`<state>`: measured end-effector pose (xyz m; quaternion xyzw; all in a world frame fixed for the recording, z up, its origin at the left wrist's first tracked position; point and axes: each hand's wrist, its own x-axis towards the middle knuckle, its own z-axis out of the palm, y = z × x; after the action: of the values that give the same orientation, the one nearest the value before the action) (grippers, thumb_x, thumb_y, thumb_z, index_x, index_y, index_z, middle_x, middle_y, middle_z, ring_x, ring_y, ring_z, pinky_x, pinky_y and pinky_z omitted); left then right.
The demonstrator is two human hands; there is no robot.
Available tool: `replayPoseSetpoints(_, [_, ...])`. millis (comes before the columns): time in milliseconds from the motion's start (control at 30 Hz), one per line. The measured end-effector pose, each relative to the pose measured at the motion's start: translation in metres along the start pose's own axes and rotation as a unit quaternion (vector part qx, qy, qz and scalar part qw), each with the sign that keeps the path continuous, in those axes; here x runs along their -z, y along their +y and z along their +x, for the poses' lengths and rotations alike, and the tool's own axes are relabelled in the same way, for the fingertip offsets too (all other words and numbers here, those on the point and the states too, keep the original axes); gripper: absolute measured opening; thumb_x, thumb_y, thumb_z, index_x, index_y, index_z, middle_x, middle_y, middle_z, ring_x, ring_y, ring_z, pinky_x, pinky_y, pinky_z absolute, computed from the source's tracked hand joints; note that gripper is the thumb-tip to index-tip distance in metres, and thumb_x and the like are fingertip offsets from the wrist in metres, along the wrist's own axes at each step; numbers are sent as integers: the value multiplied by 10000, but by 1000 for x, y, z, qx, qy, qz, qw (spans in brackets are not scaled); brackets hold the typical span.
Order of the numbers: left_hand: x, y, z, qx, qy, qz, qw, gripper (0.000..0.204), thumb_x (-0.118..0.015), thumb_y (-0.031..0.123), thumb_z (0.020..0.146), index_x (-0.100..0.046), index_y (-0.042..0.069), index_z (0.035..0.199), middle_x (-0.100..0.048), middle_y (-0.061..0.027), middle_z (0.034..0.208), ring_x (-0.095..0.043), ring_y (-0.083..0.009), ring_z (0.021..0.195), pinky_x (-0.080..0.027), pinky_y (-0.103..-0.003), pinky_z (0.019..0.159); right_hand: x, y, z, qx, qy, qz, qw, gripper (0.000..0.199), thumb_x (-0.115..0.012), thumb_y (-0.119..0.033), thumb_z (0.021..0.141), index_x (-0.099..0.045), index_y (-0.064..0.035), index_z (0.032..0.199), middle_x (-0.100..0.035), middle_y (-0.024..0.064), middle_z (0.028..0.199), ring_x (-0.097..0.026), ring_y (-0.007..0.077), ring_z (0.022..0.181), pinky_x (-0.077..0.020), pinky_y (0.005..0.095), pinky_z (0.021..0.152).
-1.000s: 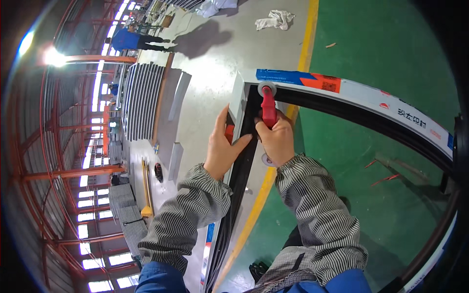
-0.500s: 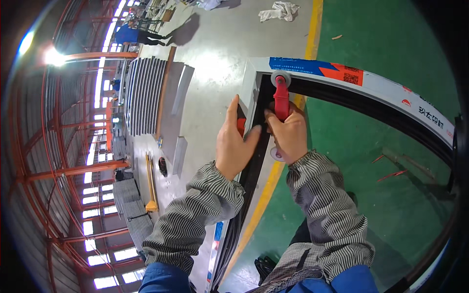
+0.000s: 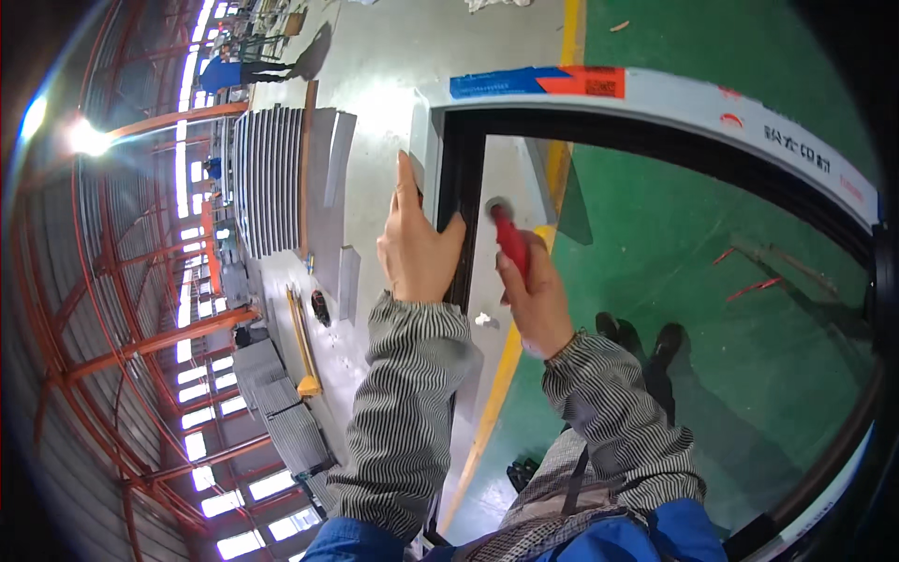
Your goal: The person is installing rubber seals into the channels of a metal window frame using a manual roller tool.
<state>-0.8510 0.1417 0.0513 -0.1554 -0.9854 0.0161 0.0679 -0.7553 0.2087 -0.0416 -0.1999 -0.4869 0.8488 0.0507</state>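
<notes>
A large frame [image 3: 674, 92], white outside with a black inner channel, stretches in front of me. Its left bar passes under my left hand [image 3: 420, 255], whose thumb lies on the inner side and whose index finger points up along the outer side; the other fingers are hidden. My right hand [image 3: 536, 298] is closed around a red-handled roller tool [image 3: 510, 242] with a small wheel at its tip. The wheel hovers inside the frame's opening, apart from the black channel. Blue and red printed film [image 3: 534, 84] covers part of the top bar.
Stacked grey profiles [image 3: 272, 183] lie on the left beside loose grey bars [image 3: 339, 159]. A yellow-ended pole [image 3: 302, 342] rests on the floor. Far off, a person in blue [image 3: 222, 75] stands. Through the frame show green floor, a yellow line [image 3: 501, 375] and thin red pieces [image 3: 752, 288].
My right hand has drawn the roller away from the frame's upper left corner, down into the opening. The view has shifted, and the frame now appears farther left and higher.
</notes>
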Motion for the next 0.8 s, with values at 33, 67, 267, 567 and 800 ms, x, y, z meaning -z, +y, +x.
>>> replayPoseSetpoints(33, [0,5,2,28,-15,-11,999,891,-687,148,684,-221,70,1441,-539,-215,1227,-594,-371,1014,-477,-426,837,4,-2,-9,-72,-42,13,996,251,-511,-159,939,-473,-16,1142,-552,46,789,-515,98,564,-449,237,510])
replayPoseSetpoints(67, [0,8,2,27,-18,-9,999,891,-687,148,684,-221,70,1441,-539,-215,1227,-594,-371,1014,-477,-426,837,7,1,-14,-69,-67,6,995,207,-488,-169,952,-491,-28,1103,-543,32,748,-507,95,554,-442,239,506])
replayPoseSetpoints(267, [3,-19,5,-39,-117,-271,955,782,-575,86,840,-106,45,1464,-304,-238,1438,-331,-325,1329,-305,-353,1059,11,3,-21,-37,-127,-139,981,208,-484,-227,946,-492,-19,939,-531,119,632,-541,242,541,-432,376,527])
replayPoseSetpoints(567, [3,-1,-3,-73,-83,-207,972,727,-532,70,848,-134,18,1453,-275,-253,1447,-291,-339,1347,-253,-361,1090,4,-12,88,138,-57,-218,965,310,-454,-276,945,-519,27,920,-584,250,711,-580,431,699,-466,473,611])
replayPoseSetpoints(800, [5,-18,-5,-48,-73,-187,978,726,-538,78,850,-142,32,1456,-265,-260,1452,-263,-353,1359,-219,-370,1106,-15,33,-63,-47,-159,-199,966,230,-508,-274,920,-523,-49,965,-611,233,815,-605,409,726,-456,494,633])
